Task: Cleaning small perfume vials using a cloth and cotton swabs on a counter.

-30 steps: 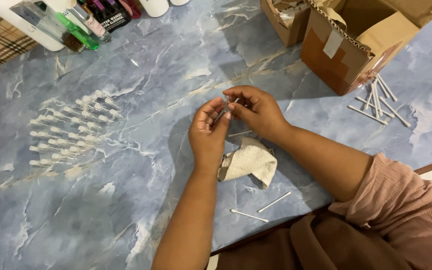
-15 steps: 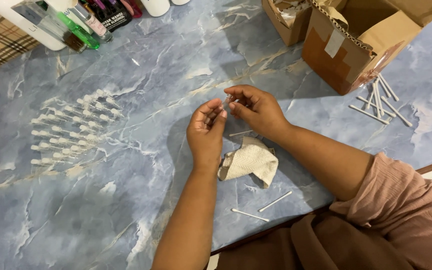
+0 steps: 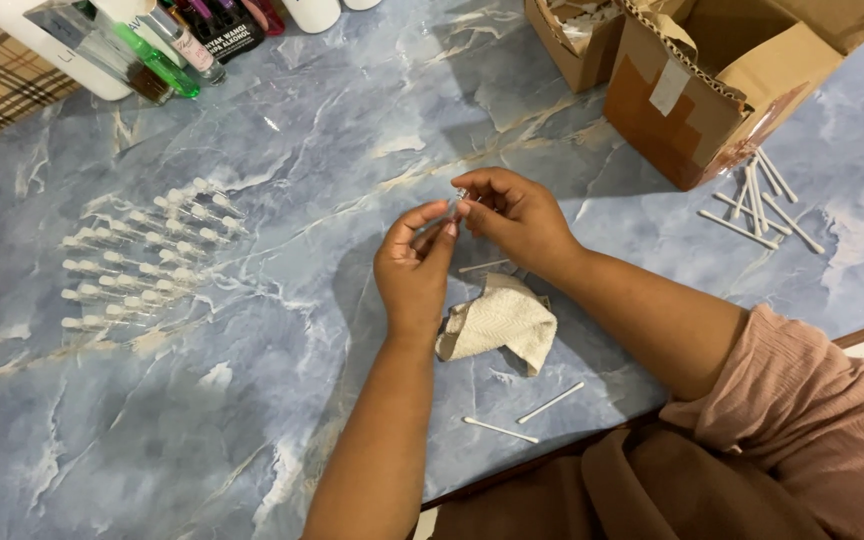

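1. Both hands meet above the blue counter (image 3: 252, 420).
2. The left hand (image 3: 414, 272) and right hand (image 3: 514, 215) pinch one tiny clear tube (image 3: 455, 200) between them.
3. The tube slants up toward the right hand, which is nearer its top.

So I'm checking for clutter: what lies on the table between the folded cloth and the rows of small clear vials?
In the head view, only the left hand hovers there; between cloth and vials the marble table is bare.
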